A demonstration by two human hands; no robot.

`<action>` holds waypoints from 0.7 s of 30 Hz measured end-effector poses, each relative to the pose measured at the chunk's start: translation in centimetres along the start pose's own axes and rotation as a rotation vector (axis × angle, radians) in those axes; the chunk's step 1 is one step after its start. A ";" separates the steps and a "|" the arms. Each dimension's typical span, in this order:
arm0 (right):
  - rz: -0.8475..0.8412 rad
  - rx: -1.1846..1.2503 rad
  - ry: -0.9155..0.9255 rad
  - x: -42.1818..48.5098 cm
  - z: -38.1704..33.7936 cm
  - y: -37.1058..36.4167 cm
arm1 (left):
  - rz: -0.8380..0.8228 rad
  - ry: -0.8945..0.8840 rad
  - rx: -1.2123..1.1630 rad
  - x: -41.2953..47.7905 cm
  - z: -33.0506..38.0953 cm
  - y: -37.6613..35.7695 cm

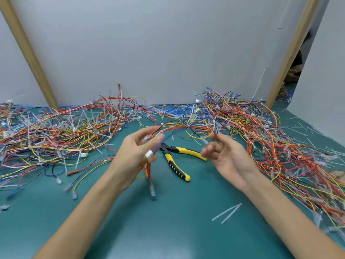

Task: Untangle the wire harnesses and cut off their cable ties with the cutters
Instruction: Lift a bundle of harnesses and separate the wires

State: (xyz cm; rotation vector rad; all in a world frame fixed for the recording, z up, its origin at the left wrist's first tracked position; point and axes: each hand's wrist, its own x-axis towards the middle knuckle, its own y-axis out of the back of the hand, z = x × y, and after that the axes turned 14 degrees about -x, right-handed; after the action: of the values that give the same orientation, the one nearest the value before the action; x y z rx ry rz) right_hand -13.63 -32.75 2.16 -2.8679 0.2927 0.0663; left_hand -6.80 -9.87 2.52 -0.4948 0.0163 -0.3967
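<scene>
- So, left hand (pixel 137 154) gripped a thin wire harness (pixel 175 126): red, blue and yellow strands, with a white plastic connector (pixel 148 153) at the fingers.
- Harness arced above the mat toward the right hand (pixel 226 156), which was palm up, fingers loosely curled and blurred. Couldn't tell if it pinched a strand.
- Cutters (pixel 177 158), with ribbed yellow-black handles, lay on the teal mat (pixel 168 230) between the hands.
- Two cut translucent ties (pixel 226 213) lay near the right forearm.

I see the cutters (pixel 169 148) lying flat on the tabletop (pixel 168 227), yellow-and-black handles spread. Just above them, my left hand (pixel 138 148) grips one harness (pixel 173 128) of red, yellow and blue wires, white cable ties (pixel 162 124) cinched on it. Tangled harness piles (pixel 56 131) lie on both sides of the cutters.
</scene>
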 end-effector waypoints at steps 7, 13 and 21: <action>-0.046 0.004 0.032 0.1 -0.3 0.8 | -0.141 -0.193 0.541 -0.6 -0.5 0.2; 0.080 -0.186 0.052 0.4 0.2 0.7 | -0.363 -0.410 0.865 -1.6 -2.0 -1.4; -0.066 -0.090 0.084 -0.3 0.5 -0.2 | -0.377 0.039 0.546 -2.0 -2.5 -2.5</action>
State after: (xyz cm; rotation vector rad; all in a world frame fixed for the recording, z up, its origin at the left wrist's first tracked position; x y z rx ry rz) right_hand -13.91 -32.34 1.71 -2.9724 0.2156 -0.0550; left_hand -9.84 -12.22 1.34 0.0550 -0.1463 -0.7528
